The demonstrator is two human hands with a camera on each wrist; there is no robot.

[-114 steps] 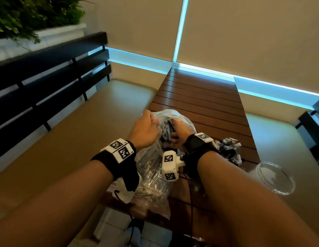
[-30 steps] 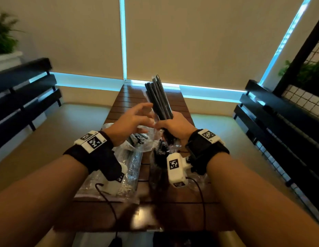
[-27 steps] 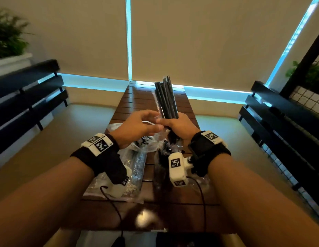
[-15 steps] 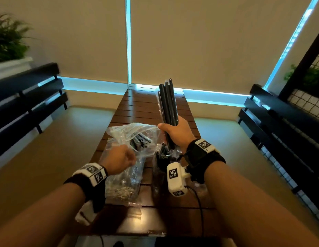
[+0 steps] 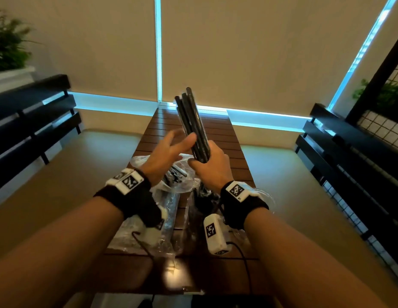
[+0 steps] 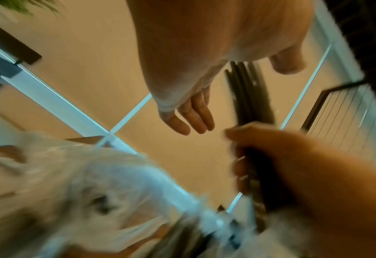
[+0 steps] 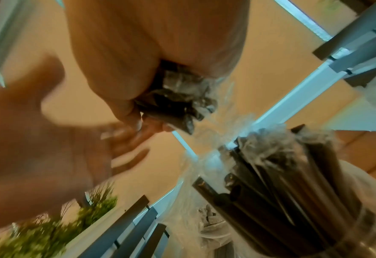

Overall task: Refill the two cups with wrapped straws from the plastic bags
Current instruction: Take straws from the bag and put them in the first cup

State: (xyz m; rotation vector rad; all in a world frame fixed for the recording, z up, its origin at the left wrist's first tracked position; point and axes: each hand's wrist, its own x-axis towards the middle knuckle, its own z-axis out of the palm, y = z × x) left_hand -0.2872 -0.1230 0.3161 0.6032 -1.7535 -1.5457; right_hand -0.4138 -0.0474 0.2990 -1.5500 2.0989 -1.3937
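My right hand [image 5: 210, 161] grips a bundle of black wrapped straws [image 5: 192, 121] near its lower end and holds it upright above the table. My left hand [image 5: 171, 147] is raised beside the bundle, fingers [image 6: 191, 115] straight and spread, the thumb at the bundle's side; it holds nothing. In the left wrist view the bundle [image 6: 249, 97] stands between thumb and fingers. Below my right wrist stands a clear cup [image 7: 293, 200] packed with wrapped straws. A clear plastic bag [image 5: 171, 176] with more straws lies on the table under my left hand.
The slatted wooden table [image 5: 218, 138] runs away from me between two tan bench seats [image 5: 78, 174]. Black slatted backrests [image 5: 349, 156] line both sides. A second bit of clear plastic or glass [image 5: 268, 196] shows behind my right wrist.
My left hand has left the plastic bag and risen to the straw bundle with its fingers spread. My right hand has tilted the bundle slightly left while keeping its grip.
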